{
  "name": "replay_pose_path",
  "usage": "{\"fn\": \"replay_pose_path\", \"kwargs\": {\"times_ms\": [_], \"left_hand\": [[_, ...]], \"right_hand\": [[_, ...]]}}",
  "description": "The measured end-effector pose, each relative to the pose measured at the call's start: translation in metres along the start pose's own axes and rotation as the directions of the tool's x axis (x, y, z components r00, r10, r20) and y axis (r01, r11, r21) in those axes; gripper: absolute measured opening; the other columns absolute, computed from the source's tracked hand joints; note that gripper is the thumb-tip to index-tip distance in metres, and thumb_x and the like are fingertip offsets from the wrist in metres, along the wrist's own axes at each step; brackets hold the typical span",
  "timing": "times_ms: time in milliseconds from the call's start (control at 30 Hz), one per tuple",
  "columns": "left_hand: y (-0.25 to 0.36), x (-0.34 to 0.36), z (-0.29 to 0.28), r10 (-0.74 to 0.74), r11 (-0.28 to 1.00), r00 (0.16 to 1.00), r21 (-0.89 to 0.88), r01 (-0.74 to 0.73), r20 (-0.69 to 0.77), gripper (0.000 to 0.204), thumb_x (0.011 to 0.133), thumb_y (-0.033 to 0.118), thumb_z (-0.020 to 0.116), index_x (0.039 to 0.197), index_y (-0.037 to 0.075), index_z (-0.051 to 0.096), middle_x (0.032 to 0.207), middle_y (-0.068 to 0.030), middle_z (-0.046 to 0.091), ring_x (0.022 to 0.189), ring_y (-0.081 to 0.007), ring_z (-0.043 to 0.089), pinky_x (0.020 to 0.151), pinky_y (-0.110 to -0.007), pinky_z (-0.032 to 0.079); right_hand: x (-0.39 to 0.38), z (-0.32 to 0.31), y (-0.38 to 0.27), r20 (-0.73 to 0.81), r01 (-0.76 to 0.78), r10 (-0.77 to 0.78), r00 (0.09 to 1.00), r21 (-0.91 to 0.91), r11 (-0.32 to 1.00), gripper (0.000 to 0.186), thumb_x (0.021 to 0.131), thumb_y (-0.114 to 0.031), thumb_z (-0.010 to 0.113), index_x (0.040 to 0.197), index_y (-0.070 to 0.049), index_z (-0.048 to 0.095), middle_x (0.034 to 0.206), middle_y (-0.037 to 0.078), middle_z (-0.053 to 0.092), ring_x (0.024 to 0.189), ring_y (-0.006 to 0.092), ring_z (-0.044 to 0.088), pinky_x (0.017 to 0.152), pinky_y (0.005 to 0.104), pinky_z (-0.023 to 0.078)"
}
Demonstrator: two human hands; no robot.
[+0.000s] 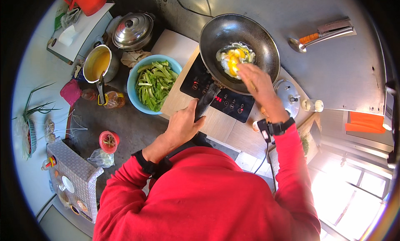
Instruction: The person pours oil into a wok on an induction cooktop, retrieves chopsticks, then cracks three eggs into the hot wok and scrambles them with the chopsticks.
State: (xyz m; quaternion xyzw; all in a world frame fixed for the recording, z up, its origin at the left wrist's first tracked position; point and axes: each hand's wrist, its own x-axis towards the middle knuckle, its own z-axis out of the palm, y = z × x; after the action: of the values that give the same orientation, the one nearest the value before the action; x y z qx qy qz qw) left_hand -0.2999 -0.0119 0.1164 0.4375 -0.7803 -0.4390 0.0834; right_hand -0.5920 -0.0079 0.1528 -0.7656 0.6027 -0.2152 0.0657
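My left hand (182, 122) is closed around the black handle (205, 102) of a dark wok (263, 47). The wok rests tilted on a black induction cooktop (238, 109) with lit red digits. Inside it lie broken eggs (234, 59), yellow yolk mixed with white that is turning opaque. Over the wok's near right rim hovers my right hand (259, 87), back upward, fingers stretched toward the eggs. Its fingertips are slightly blurred, and the palm side is hidden; nothing shows in it.
Left of the cooktop stands a blue basin (132, 89) of cut green vegetables. Beyond it are a pot of yellow liquid (88, 66) and a lidded steel pot (133, 30). A ladle (296, 45) and cleaver (333, 26) lie at the right, with a silver lid (286, 91) nearer.
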Motion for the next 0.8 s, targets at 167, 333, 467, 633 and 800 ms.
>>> {"fn": "replay_pose_path", "kwargs": {"times_ms": [167, 333, 467, 633, 800], "left_hand": [[-0.002, 0.001, 0.002, 0.039, 0.999, 0.998, 0.016, -0.039, -0.04, 0.054, 0.086, 0.025, 0.069, 0.129, -0.001, 0.047, 0.081, -0.0266, 0.066, 0.078, -0.0468, 0.065, 0.07, -0.052, 0.051], [-0.002, -0.001, 0.003, 0.021, 1.0, 1.0, -0.002, -0.021, -0.024, 0.054, 0.086, 0.026, 0.069, 0.128, -0.001, 0.048, 0.081, -0.0264, 0.066, 0.078, -0.0466, 0.065, 0.07, -0.051, 0.051], [-0.002, 0.0, 0.004, 0.029, 1.0, 0.998, 0.005, -0.028, -0.049, 0.053, 0.086, 0.026, 0.069, 0.128, -0.001, 0.049, 0.08, -0.0262, 0.066, 0.077, -0.0456, 0.066, 0.07, -0.051, 0.051], [-0.001, 0.0, 0.002, 0.023, 1.0, 0.999, 0.014, -0.022, -0.033, 0.054, 0.086, 0.026, 0.068, 0.129, -0.001, 0.048, 0.081, -0.0258, 0.067, 0.078, -0.0448, 0.066, 0.07, -0.051, 0.051], [-0.002, -0.001, 0.003, 0.018, 1.0, 1.0, -0.016, -0.018, -0.023, 0.053, 0.087, 0.026, 0.068, 0.128, 0.0, 0.049, 0.082, -0.0263, 0.067, 0.08, -0.0449, 0.066, 0.071, -0.051, 0.051]], "right_hand": [[0.003, -0.004, 0.001, 0.195, -0.121, 0.134, 0.972, -0.078, 0.99, 0.025, 0.098, -0.017, 0.058, 0.116, -0.001, 0.064, 0.11, 0.018, 0.066, 0.096, 0.038, 0.065, 0.085, 0.0413, 0.052], [0.007, -0.008, -0.017, 0.108, -0.172, 0.2, 0.974, -0.222, 0.96, 0.025, 0.099, -0.021, 0.055, 0.114, -0.004, 0.064, 0.106, 0.017, 0.066, 0.098, 0.0343, 0.065, 0.084, 0.0438, 0.053], [0.013, 0.004, -0.018, 0.23, -0.025, 0.035, 0.972, -0.047, 0.999, 0.023, 0.099, -0.021, 0.053, 0.111, -0.004, 0.064, 0.104, 0.016, 0.066, 0.096, 0.0354, 0.064, 0.082, 0.0449, 0.053], [0.012, 0.006, 0.006, 0.064, -0.092, 0.099, 0.993, -0.109, 0.99, 0.024, 0.098, -0.022, 0.056, 0.111, -0.004, 0.065, 0.104, 0.016, 0.067, 0.097, 0.0364, 0.064, 0.082, 0.043, 0.053], [-0.011, -0.017, 0.008, 0.071, -0.273, 0.269, 0.961, 0.064, 0.96, 0.023, 0.095, -0.017, 0.062, 0.111, -0.003, 0.07, 0.101, 0.016, 0.07, 0.093, 0.0305, 0.068, 0.085, 0.0358, 0.052]]}}
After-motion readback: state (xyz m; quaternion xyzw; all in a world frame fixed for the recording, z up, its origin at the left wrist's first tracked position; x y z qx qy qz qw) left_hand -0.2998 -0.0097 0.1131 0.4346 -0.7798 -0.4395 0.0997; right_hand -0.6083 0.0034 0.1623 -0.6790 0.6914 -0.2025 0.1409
